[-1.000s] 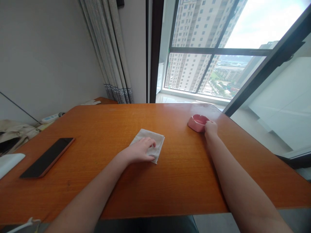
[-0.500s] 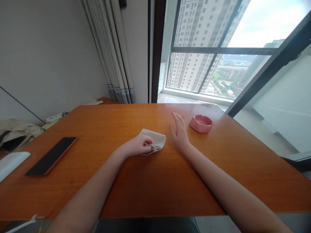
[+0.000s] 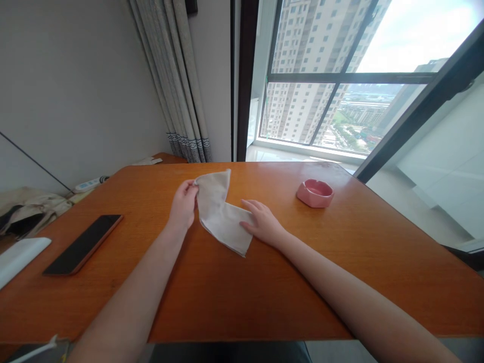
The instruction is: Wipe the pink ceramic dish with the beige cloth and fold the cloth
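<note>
A pale grey-white cloth [image 3: 223, 219] lies partly unfolded on the wooden table, its left part lifted. Its upper left corner is pinched between the thumb and fingers of my left hand [image 3: 183, 204]. My right hand [image 3: 264, 222] rests at the cloth's right edge, its fingers stretched out and apart, the thumb lying over the fabric. To the right of that hand stands a pink ashtray [image 3: 315, 194] with notches in its rim, touched by neither hand.
On the table's left lie a black phone [image 3: 83, 245] with a reddish edge and a white object [image 3: 22, 257]. A power strip [image 3: 88, 184] and beige fabric [image 3: 32, 209] are beyond the left edge. Curtain [image 3: 181, 91] and window frame [image 3: 351, 78] stand behind.
My left hand has moved left and away from me, pulling the cloth's corner up and spreading the folded cloth. My right hand has come down and left onto the cloth's right edge.
</note>
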Motion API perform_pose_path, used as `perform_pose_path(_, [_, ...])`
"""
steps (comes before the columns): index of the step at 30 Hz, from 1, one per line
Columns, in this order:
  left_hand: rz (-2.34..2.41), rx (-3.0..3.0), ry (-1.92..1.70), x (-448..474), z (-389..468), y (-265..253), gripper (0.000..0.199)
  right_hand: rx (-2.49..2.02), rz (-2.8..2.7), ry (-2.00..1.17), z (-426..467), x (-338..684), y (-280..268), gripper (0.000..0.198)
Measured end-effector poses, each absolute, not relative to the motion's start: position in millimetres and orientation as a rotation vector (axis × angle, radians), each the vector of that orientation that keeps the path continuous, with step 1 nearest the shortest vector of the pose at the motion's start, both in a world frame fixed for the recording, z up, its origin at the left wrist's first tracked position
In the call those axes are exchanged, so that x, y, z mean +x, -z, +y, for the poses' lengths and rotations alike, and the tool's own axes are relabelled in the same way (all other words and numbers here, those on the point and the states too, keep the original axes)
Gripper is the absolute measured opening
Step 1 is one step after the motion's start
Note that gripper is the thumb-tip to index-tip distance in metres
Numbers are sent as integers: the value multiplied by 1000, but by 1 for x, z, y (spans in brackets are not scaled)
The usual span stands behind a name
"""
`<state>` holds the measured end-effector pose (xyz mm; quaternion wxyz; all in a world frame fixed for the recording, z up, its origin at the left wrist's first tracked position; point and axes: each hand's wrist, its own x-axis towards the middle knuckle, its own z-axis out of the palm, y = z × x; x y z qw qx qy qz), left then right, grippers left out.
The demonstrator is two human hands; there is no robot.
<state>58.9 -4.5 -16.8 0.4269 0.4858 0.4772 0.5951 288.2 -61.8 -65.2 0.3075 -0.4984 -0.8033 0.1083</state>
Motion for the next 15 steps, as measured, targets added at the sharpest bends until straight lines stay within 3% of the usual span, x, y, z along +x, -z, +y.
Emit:
perform_pose_path(4, [1485,1205,-1329,5,10,29,36,-1536,-2235,-335,-54,297,68,48])
perform_pose_path(6, [1773,1491,-886,-26,14,39,43,-1626,-2235,-270,-47,310,67,43])
perform_pose_path(9, [2113,1778,-384,-51,13,47,30,-1751,-2176,-69,-38,328,64,43])
perform_pose_path(12, [2112,2061,-493,-38,7,43,22,-1765,-2127,34,-37,329,65,42])
perform_pose_path(15, [1680,2342,-778,-3,0,43,32,-1728,-2142,-26,-43,315,69,37])
